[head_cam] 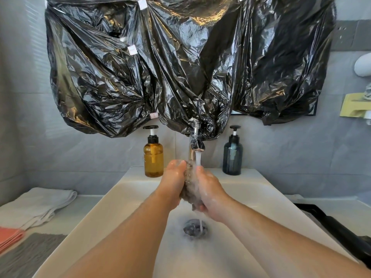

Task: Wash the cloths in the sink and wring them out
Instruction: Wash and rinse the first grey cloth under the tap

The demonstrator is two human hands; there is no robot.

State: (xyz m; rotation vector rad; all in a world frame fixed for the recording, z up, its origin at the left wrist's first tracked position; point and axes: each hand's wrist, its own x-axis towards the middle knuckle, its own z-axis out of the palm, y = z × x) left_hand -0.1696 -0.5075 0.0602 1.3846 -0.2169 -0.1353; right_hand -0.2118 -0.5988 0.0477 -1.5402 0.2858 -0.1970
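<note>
A wet grey cloth [190,185] is bunched up between both hands over the white sink [104,209]. My left hand [173,181] grips its left side and my right hand [210,195] grips its right side. Water runs from the chrome tap [195,143] onto the cloth and my right fingers. A thin stream drips from the cloth's lower end toward the metal drain [194,227]. Most of the cloth is hidden by my palms.
An amber pump bottle [153,155] and a dark blue pump bottle [232,155] stand on the sink's back ledge. On the left counter lie a white cloth [40,205], a pink cloth [10,236] and a grey cloth [28,253]. Black plastic [180,63] covers the wall above.
</note>
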